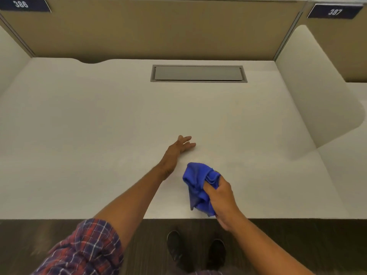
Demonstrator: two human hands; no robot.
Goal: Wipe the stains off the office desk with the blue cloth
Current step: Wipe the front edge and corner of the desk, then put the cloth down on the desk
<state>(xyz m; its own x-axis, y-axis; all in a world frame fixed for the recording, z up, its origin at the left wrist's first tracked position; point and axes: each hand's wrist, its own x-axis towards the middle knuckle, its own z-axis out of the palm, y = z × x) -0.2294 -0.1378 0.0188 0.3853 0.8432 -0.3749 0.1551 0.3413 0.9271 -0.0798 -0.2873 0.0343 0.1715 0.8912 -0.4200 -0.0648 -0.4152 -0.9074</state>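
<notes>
The blue cloth [197,185] is bunched up near the front edge of the white office desk [99,126]. My right hand [220,199] grips it from the right, with the cloth's lower end hanging at the desk's edge. My left hand [181,146] reaches further out over the middle of the desk, fingers spread and flat on or just above the surface, holding nothing. No stain shows clearly on the desk from here.
A grey cable-tray lid [198,73] is set into the desk at the back. Tan partition panels [155,30] wall the back, with white side dividers [317,86] left and right. Number plates read 386 [21,4] and 387 [335,11]. My shoes [196,253] stand on dark floor below.
</notes>
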